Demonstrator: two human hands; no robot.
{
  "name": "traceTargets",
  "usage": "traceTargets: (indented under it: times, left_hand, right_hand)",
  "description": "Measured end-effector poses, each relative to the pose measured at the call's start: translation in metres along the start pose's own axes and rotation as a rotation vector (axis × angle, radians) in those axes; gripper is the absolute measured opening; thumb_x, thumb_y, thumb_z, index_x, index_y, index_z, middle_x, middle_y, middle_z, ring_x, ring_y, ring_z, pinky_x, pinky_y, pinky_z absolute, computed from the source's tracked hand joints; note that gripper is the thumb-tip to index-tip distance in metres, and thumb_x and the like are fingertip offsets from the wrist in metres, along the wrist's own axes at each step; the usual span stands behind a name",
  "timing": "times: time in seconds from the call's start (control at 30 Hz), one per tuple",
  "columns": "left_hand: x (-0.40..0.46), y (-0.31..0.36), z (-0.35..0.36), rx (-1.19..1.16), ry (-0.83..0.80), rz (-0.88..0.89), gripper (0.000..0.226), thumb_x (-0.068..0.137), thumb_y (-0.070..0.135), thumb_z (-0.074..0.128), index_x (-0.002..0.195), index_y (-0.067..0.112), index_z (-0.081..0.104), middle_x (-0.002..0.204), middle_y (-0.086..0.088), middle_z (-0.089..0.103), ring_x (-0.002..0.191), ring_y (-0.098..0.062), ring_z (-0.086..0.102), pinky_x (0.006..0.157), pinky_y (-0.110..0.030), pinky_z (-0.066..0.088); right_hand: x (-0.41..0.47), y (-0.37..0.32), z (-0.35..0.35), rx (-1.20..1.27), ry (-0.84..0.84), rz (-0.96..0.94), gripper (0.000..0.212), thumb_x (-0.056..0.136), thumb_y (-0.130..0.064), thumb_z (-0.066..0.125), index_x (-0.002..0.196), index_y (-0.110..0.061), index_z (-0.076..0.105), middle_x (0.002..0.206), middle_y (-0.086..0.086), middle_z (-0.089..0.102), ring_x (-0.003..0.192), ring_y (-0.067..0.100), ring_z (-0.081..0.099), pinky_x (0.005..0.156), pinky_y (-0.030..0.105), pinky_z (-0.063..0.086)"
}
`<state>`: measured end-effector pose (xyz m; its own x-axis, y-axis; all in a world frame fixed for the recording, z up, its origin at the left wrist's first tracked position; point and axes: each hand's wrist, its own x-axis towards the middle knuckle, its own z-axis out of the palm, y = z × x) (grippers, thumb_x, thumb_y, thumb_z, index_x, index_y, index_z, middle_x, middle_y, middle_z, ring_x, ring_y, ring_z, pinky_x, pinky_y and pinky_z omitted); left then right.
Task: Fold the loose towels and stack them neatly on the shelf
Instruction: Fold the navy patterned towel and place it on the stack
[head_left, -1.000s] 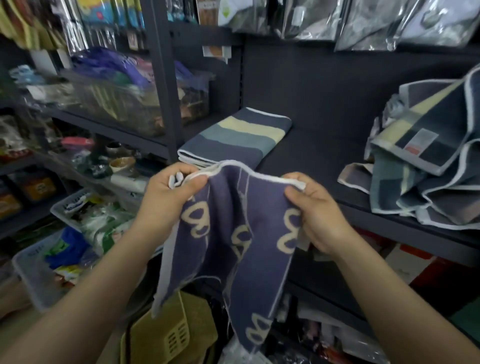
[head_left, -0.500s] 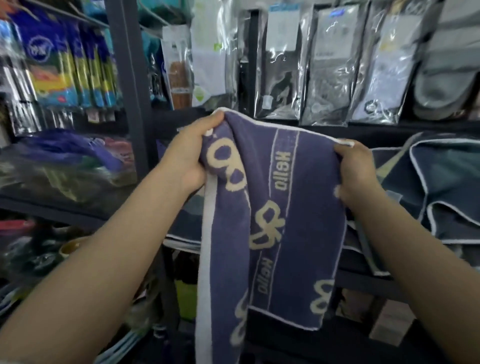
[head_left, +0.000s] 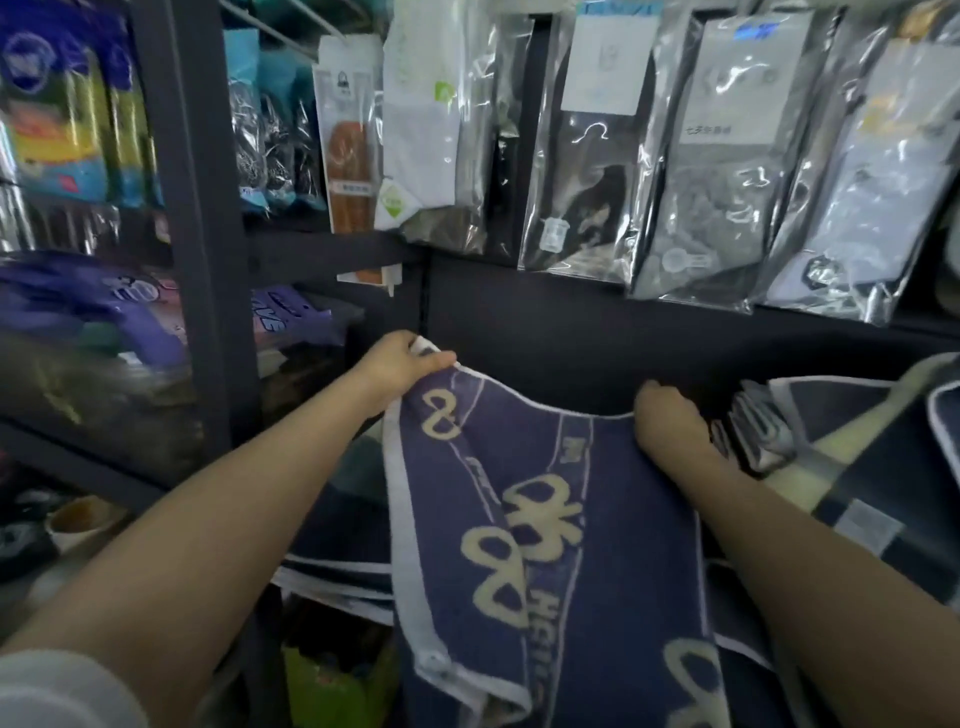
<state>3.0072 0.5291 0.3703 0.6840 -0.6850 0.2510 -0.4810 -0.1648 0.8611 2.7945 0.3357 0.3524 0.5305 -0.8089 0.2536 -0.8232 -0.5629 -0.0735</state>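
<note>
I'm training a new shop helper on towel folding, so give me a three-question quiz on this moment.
1. True or false: both hands hold the blue towel by its top edge.
2. What hangs on the wall above the towel?
A. packaged goods in clear bags
B. metal pans
C. umbrellas
3. On which side of the blue towel does the pile of loose towels lie?

Key
1. True: the left hand and the right hand each grip a top corner.
2. A: the packaged goods.
3. The right, where the loose towels lie.
</note>
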Motion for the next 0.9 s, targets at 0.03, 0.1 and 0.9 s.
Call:
traceTargets:
  times: [0.03,0.1,0.9]
  left_hand:
    - [0.003,-0.003,0.000,-0.001,-0.039,0.013,0.013,0.084,0.019,0.068,0.083,0.009,0.059,0.086,-0.009,0.064,0.082,-0.022,0.061,0.073,-0.034,0.050]
    - [0.009,-0.006,0.002,0.057,-0.079,0.090,0.024,0.084,0.009,0.066,0.106,0.008,0.059,0.103,-0.006,0.060,0.090,-0.015,0.057,0.072,-0.024,0.049]
    - [-0.088,0.026,-0.009,-0.524,-0.156,-0.450,0.023,0.091,0.018,0.048,0.095,0.005,0.067,0.079,-0.009,0.071,0.065,-0.018,0.065,0.073,-0.028,0.053]
  right_hand:
    - [0.006,-0.005,0.004,-0.067,-0.081,-0.012,0.031,0.093,-0.005,0.039,0.122,0.004,0.043,0.126,0.024,0.050,0.115,0.040,0.049,0.092,0.045,0.042]
    - [0.016,-0.025,0.008,-0.020,-0.114,-0.149,0.039,0.093,-0.018,0.048,0.129,-0.002,0.042,0.133,0.019,0.046,0.121,0.036,0.043,0.098,0.041,0.038]
    - [0.072,-0.107,-0.002,1.197,-0.116,-0.487,0.030,0.081,-0.001,0.056,0.061,-0.022,0.062,0.049,-0.014,0.059,0.056,0.004,0.052,0.062,0.027,0.042]
